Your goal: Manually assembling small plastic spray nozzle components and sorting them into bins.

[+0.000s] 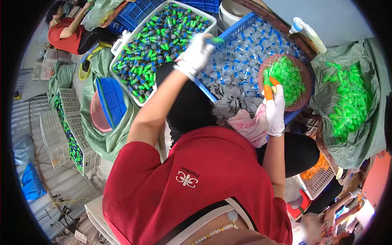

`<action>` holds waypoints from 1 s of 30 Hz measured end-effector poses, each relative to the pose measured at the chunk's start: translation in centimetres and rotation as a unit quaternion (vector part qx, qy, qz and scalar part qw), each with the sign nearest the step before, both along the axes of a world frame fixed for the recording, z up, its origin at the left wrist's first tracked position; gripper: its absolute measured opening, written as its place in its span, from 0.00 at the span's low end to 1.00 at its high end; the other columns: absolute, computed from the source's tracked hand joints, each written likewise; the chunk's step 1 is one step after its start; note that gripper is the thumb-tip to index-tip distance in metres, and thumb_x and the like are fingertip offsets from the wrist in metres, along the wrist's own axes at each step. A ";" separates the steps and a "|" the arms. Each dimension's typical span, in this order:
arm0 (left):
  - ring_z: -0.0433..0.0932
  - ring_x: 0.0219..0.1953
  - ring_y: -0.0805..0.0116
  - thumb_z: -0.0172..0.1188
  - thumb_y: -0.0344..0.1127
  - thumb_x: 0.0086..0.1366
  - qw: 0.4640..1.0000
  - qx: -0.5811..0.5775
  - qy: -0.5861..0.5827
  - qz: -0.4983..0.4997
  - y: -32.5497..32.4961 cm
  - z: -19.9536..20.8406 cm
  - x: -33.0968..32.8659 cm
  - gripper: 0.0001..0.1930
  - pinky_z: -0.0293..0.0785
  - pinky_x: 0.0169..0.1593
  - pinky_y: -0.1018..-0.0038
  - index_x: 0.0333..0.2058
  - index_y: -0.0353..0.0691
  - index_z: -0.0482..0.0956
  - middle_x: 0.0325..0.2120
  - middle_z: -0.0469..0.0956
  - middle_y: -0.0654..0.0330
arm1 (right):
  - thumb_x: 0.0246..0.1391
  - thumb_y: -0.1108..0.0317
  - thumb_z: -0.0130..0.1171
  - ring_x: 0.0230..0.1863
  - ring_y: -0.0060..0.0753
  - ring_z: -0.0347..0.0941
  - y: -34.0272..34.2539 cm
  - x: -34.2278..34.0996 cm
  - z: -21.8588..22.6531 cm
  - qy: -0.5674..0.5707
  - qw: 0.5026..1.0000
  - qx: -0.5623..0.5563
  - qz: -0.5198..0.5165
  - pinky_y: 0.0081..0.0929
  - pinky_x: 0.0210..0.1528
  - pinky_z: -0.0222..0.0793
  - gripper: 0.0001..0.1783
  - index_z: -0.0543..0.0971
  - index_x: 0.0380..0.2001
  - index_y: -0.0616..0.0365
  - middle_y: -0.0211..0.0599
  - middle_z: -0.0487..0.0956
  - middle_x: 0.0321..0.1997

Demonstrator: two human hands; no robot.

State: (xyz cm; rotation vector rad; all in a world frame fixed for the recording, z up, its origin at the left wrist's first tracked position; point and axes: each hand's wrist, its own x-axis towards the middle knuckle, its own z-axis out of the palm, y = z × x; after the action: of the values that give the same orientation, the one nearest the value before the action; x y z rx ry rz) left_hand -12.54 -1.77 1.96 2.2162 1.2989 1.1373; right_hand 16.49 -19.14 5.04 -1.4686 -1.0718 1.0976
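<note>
My left hand (195,54), in a white glove, is closed around a small bottle (215,41) with a green top, smeared by motion. It is between the white tub (211,25) of green-topped bottles and the blue crate (237,30) of clear bottles with blue bands. My right hand (275,108), also gloved, has orange covers on two fingers. Those fingers are stretched out and slightly apart at the edge of a pile of green caps with thin clear tubes (289,81). The pile lies in a reddish-brown bowl (307,75). Whether the fingertips touch a cap cannot be made out.
Crumpled grey and pink cloths (245,122) lie in front of me. A green sack (318,98) of more caps stands at right, below a white spray bottle (309,34). Blue and pink baskets (112,102) and white crates (53,134) are at left. Another person (65,34) sits far left.
</note>
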 end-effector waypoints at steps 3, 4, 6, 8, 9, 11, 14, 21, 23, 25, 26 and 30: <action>0.73 0.47 0.57 0.62 0.35 0.59 0.990 0.094 0.074 0.077 1.1 0.3 -2.4 0.19 0.70 0.50 0.65 0.48 0.35 0.72 0.42 0.73 0.49 | 0.63 0.69 0.55 0.35 0.19 0.69 -0.4 -0.3 -0.8 -0.070 0.997 0.034 -0.011 0.19 0.39 0.66 0.17 0.72 0.53 0.60 0.30 0.76 0.36; 0.74 0.46 0.58 0.62 0.36 0.60 0.986 0.119 0.085 0.083 0.5 1.7 -1.9 0.18 0.71 0.49 0.65 0.47 0.35 0.73 0.41 0.74 0.50 | 0.62 0.70 0.55 0.35 0.20 0.69 -0.4 -0.4 -1.0 -0.106 0.993 0.050 -0.018 0.20 0.40 0.66 0.16 0.73 0.52 0.61 0.30 0.76 0.37; 0.75 0.45 0.59 0.63 0.37 0.60 0.982 0.142 0.095 0.085 -2.1 4.2 -0.2 0.18 0.72 0.48 0.65 0.46 0.35 0.74 0.40 0.75 0.51 | 0.62 0.70 0.56 0.35 0.22 0.70 0.0 -1.2 -0.2 -0.095 0.994 0.049 -0.019 0.21 0.40 0.67 0.15 0.74 0.51 0.61 0.32 0.77 0.37; 0.77 0.38 0.62 0.60 0.36 0.65 0.692 -0.469 -0.525 -0.159 -6.0 5.5 3.2 0.14 0.74 0.42 0.69 0.45 0.35 0.76 0.37 0.78 0.56 | 0.60 0.72 0.57 0.35 0.25 0.72 0.5 -2.3 0.8 -0.070 0.996 0.050 -0.007 0.24 0.41 0.68 0.12 0.77 0.47 0.61 0.35 0.79 0.37; 0.77 0.38 0.62 0.60 0.36 0.65 0.690 -0.473 -0.524 -0.161 -7.2 5.4 4.3 0.14 0.74 0.42 0.69 0.45 0.35 0.76 0.37 0.78 0.56 | 0.60 0.72 0.57 0.35 0.25 0.72 0.6 -2.9 1.4 -0.071 0.996 0.048 -0.010 0.24 0.41 0.68 0.12 0.77 0.47 0.61 0.35 0.79 0.37; 0.77 0.33 0.65 0.56 0.36 0.68 0.587 -0.523 -0.570 -0.239 -9.1 4.6 5.9 0.12 0.74 0.38 0.72 0.44 0.34 0.78 0.32 0.79 0.58 | 0.58 0.73 0.58 0.36 0.28 0.74 0.7 -3.6 2.3 -0.070 0.994 0.083 0.001 0.25 0.42 0.69 0.11 0.78 0.44 0.60 0.37 0.80 0.37; 0.77 0.29 0.67 0.55 0.36 0.68 0.562 -0.548 -0.568 -0.250 -11.1 4.6 7.2 0.13 0.73 0.35 0.73 0.43 0.33 0.78 0.28 0.79 0.59 | 0.56 0.74 0.59 0.36 0.30 0.76 0.5 -4.3 3.2 -0.081 0.991 0.110 0.011 0.25 0.42 0.70 0.10 0.79 0.42 0.60 0.39 0.81 0.37; 0.74 0.22 0.68 0.53 0.39 0.70 0.590 -0.563 -0.506 -0.279 -13.4 5.5 7.5 0.16 0.70 0.28 0.73 0.44 0.31 0.78 0.23 0.78 0.59 | 0.54 0.75 0.61 0.34 0.26 0.76 -1.1 -4.5 2.0 -0.009 0.992 0.125 0.025 0.24 0.38 0.70 0.09 0.79 0.39 0.61 0.36 0.80 0.35; 0.73 0.21 0.68 0.52 0.41 0.71 0.586 -0.555 -0.500 -0.314 -14.1 5.5 7.5 0.18 0.69 0.26 0.73 0.47 0.31 0.77 0.22 0.78 0.58 | 0.54 0.75 0.61 0.33 0.22 0.74 -1.6 -4.5 2.3 0.050 0.991 0.120 0.029 0.23 0.37 0.70 0.08 0.78 0.39 0.61 0.32 0.80 0.34; 0.73 0.20 0.68 0.51 0.41 0.71 0.580 -0.565 -0.503 -0.304 -15.0 5.4 7.5 0.18 0.69 0.27 0.73 0.49 0.31 0.77 0.22 0.78 0.58 | 0.54 0.75 0.61 0.33 0.20 0.73 -2.1 -4.5 2.4 0.079 0.989 0.119 0.032 0.22 0.37 0.69 0.07 0.78 0.38 0.61 0.30 0.79 0.33; 0.73 0.19 0.67 0.51 0.42 0.71 0.572 -0.574 -0.507 -0.293 -15.5 5.4 7.6 0.19 0.69 0.27 0.73 0.50 0.31 0.76 0.22 0.78 0.57 | 0.54 0.75 0.60 0.33 0.19 0.73 -2.3 -4.5 2.2 0.087 0.989 0.117 0.036 0.21 0.36 0.69 0.07 0.78 0.38 0.61 0.29 0.79 0.33; 0.74 0.22 0.67 0.48 0.44 0.73 0.578 -0.564 -0.483 -0.338 -15.7 5.4 7.5 0.22 0.71 0.31 0.71 0.54 0.32 0.74 0.24 0.79 0.57 | 0.56 0.75 0.59 0.31 0.17 0.71 -2.3 -4.1 1.4 0.080 0.988 0.124 0.040 0.19 0.34 0.68 0.06 0.78 0.38 0.60 0.27 0.78 0.31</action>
State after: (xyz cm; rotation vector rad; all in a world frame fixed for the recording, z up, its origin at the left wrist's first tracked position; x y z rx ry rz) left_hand -5.03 -17.47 7.35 0.6584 0.3027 0.6095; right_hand 12.39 -21.45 6.43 -1.1309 -1.1174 1.0766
